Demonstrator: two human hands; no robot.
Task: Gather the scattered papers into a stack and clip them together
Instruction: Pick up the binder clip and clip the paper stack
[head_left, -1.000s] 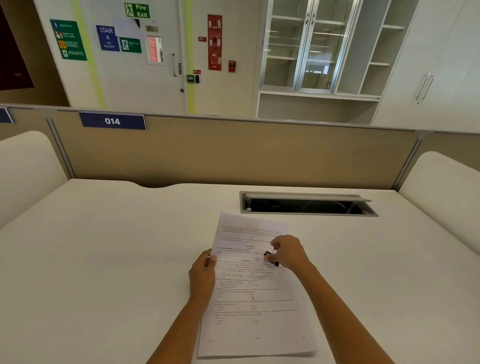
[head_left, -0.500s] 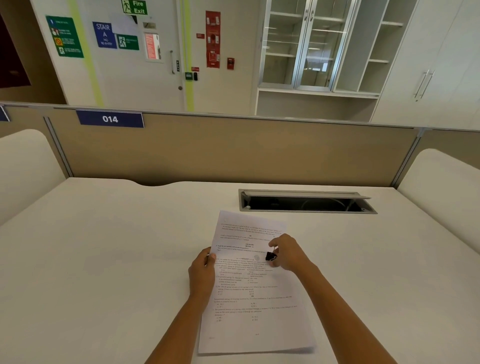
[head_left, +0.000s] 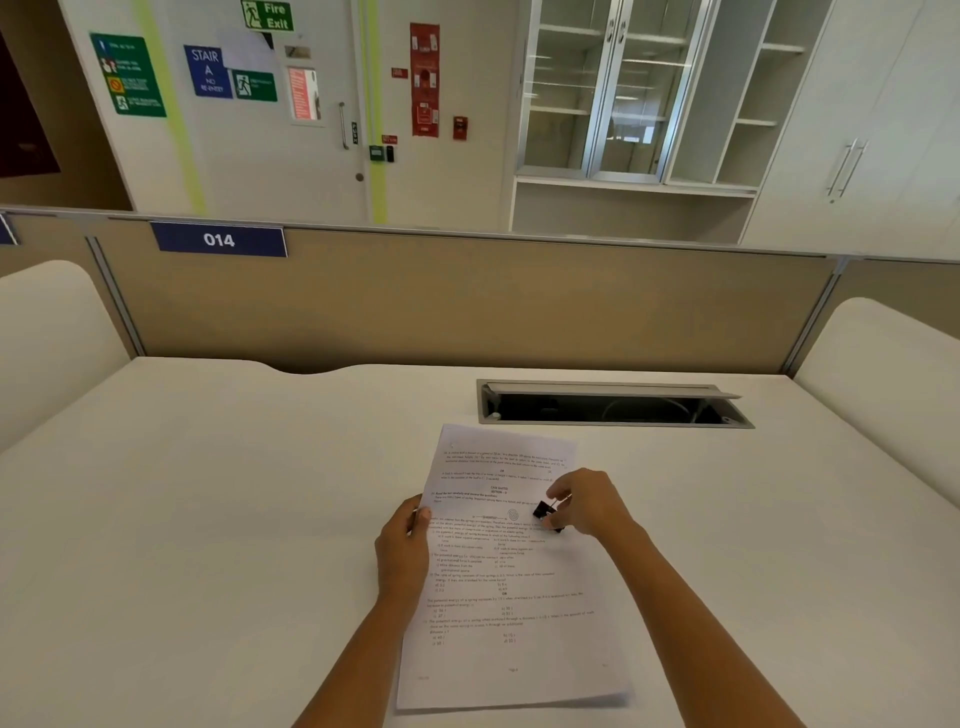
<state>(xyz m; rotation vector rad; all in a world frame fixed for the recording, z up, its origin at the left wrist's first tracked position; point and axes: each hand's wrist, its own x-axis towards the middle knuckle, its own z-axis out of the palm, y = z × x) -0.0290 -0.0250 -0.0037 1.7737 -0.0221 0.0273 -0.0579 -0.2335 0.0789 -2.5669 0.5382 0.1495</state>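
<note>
A stack of printed white papers (head_left: 511, 597) lies flat on the white desk (head_left: 208, 519), its long side running away from me. My left hand (head_left: 402, 551) grips the stack's left edge, thumb on top of the sheets. My right hand (head_left: 587, 501) hovers over the right edge and pinches a small black binder clip (head_left: 545, 512) by its wire handles. The clip sits just above the paper's right margin; whether its jaws bite the sheets is unclear.
A grey cable tray (head_left: 613, 404) with its lid raised is set into the desk just beyond the papers. A tan partition (head_left: 467, 306) with a blue "014" label closes off the far edge. Rounded white side panels stand at left and right.
The camera view shifted slightly. My right hand has turned the clip a little over the paper's right edge. My left hand keeps the same grip on the stack.
</note>
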